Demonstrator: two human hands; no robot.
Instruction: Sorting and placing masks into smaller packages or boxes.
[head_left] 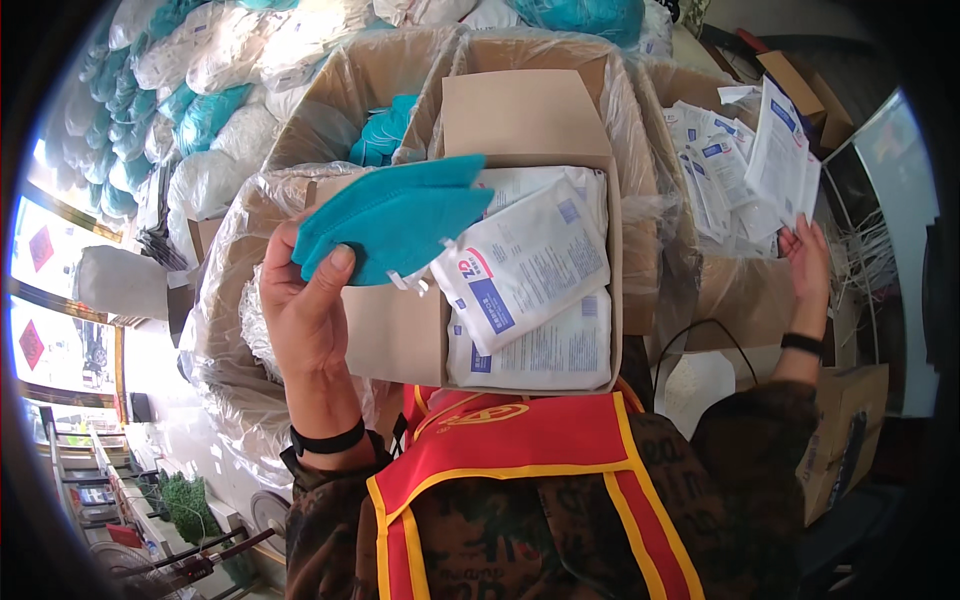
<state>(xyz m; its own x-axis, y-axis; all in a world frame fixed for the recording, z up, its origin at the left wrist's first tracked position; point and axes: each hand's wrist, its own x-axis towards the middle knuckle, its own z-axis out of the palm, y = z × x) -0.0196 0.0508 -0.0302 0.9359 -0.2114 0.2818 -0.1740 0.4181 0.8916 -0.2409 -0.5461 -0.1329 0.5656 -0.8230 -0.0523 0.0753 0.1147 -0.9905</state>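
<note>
My left hand [310, 295] is raised over the left side of an open cardboard carton [530, 110]. Its thumb and fingers pinch teal folded face masks [395, 220], at least two stacked together, with white straps hanging from the lower edge. Inside the carton lie flat white packets [520, 260] printed in blue and red, one slanting across the others. At the right, my right hand [806, 250] reaches to a lined box [715, 285]. Its fingers are at the lower corner of a white packet [785, 150] that stands tilted over a loose heap of similar packets [715, 165].
More teal masks [385, 130] sit in a plastic-lined box behind the carton. Stuffed bags [215, 115] are piled at the far left. A cardboard box [845, 440] stands at the lower right. A fan [268, 510] and a green plant [188, 505] are at the lower left.
</note>
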